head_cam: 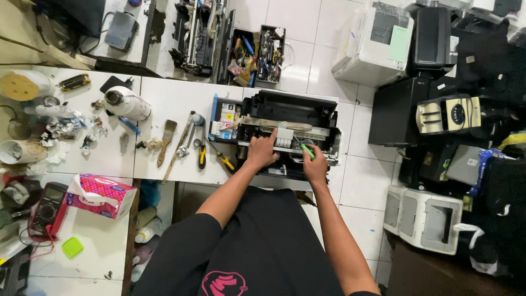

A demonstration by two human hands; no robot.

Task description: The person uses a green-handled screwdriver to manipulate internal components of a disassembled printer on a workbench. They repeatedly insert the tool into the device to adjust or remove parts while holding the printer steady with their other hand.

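Note:
An opened black printer (290,109) with its cover off sits at the right end of the white workbench (170,104). My left hand (262,151) rests on the printer's inner carriage, index finger pointing up at a white part. Over the printer's front right, my right hand (316,166) grips a green-handled screwdriver (308,151), tip toward the mechanism. Both forearms reach in from below.
On the bench lie a paintbrush (166,141), screwdrivers and pliers (201,155), a white bottle (127,103) and small scraps. A pink tissue box (101,194) and multimeter (48,205) sit lower left. Several printers (424,219) crowd the floor at right; a toolbox (257,55) stands behind.

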